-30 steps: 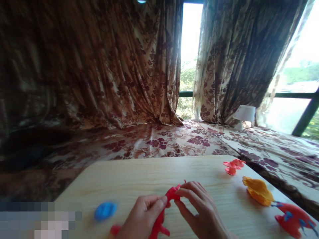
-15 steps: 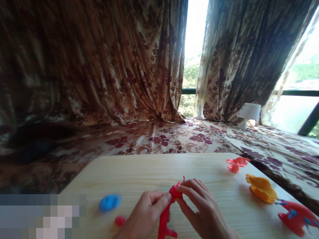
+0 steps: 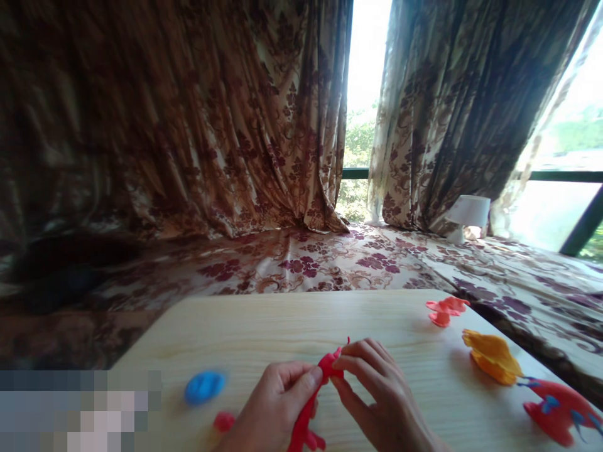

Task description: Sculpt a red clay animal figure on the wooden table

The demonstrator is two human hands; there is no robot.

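A red modelling-clay figure [image 3: 302, 428] with a long body and short limb-like stubs is held over the front middle of the table. Closed around its upper body, my left hand [image 3: 276, 405] has the thumb pressed just below the head end. My right hand [image 3: 384, 392] pinches that head end from the right, fingertips on the clay. A thin red strand sticks up above the fingers. Left of my left hand lie a small red clay lump [image 3: 224, 421] and a blue clay piece [image 3: 205, 387]. Fingers hide part of the figure.
On the right of the pale wooden table [image 3: 264, 317] stand a coral clay shape [image 3: 443, 312], a yellow one [image 3: 494, 356] and a red one with blue marks [image 3: 558, 408]. Beyond the table are patterned cloth, curtains [image 3: 282, 125] and a white lamp [image 3: 472, 211].
The lower end of the red figure has swung slightly to the left, tilting it more. Both hands keep their hold in nearly the same spot.
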